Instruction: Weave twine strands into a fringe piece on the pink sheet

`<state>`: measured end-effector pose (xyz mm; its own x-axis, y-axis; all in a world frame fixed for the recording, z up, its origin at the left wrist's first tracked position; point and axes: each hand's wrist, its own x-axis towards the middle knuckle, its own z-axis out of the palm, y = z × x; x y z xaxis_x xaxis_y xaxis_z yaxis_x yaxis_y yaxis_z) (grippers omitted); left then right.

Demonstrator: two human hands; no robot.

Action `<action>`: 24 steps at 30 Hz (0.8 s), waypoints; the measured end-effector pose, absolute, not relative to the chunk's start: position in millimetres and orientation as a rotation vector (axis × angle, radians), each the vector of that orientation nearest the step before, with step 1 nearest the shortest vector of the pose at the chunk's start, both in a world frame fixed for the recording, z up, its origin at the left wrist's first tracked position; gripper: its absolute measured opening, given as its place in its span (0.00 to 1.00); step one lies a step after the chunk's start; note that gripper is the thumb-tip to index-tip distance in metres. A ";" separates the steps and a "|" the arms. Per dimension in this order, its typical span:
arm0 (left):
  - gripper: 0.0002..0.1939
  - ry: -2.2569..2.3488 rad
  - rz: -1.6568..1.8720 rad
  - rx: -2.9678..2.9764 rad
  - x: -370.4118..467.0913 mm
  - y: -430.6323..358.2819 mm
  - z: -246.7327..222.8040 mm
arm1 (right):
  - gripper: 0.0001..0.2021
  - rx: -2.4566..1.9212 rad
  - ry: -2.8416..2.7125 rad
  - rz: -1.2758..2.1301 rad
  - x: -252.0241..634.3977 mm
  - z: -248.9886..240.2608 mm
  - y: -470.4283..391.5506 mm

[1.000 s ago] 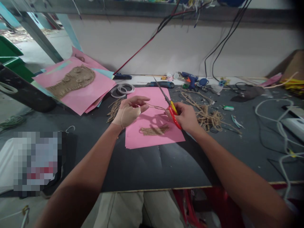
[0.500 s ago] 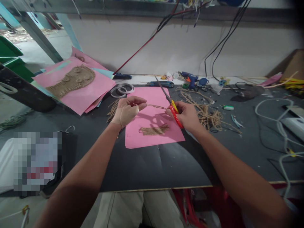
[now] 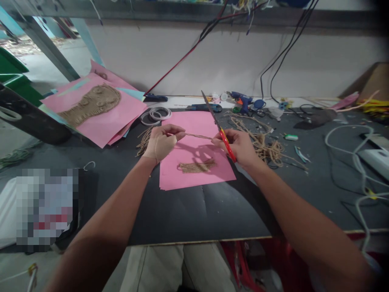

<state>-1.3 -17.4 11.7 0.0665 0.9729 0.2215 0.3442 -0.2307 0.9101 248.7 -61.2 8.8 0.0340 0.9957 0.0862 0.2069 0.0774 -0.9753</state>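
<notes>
Between my two hands a short piece of brown twine (image 3: 199,136) is stretched above a pink sheet (image 3: 194,121). My left hand (image 3: 164,142) pinches one end between thumb and fingertips. The other end sits in the fingertips of my right hand (image 3: 237,146), which also carries scissors (image 3: 226,146) with red and yellow handles, their blades pointing up and away. Lower on the sheet lies a flat patch of twine strands (image 3: 197,166) set side by side. A loose tangle of twine (image 3: 270,150) rests right of my right hand, and cut strands (image 3: 142,142) lie beside my left wrist.
Pink sheets bearing a twine shape (image 3: 94,101) are stacked at the left. Behind the work lie tape rolls (image 3: 160,113), a utility knife (image 3: 204,108) and a blue glue gun (image 3: 244,101). A pale cable (image 3: 358,158) loops across the right side of the black tabletop (image 3: 194,219).
The scissors have turned in my right hand, so their blades look closer together and the handles more edge-on. Both hands keep hold of the twine in nearly the same place.
</notes>
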 end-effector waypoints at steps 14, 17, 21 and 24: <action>0.07 1.274 1.068 1.546 0.1 -17.3 6.1 | 0.16 -1.384 -1.224 1.039 247.4 7.0 -60.2; 0.07 1.275 1.070 1.551 0.2 -18.1 7.1 | 0.16 -1.404 -1.227 1.025 246.7 6.9 -60.3; 0.07 1.307 1.080 1.573 1.7 -19.3 10.7 | 0.16 -1.393 -1.261 1.002 247.3 7.4 -60.6; 0.07 1.331 1.089 1.571 2.3 -19.9 12.4 | 0.15 -1.381 -1.321 0.956 248.8 6.6 -60.5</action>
<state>2.3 -19.9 12.4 0.0802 0.9898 0.1174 0.3113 -0.1368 0.9404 248.8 -60.5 6.6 0.1055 0.9914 0.0779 0.2359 0.0512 -0.9704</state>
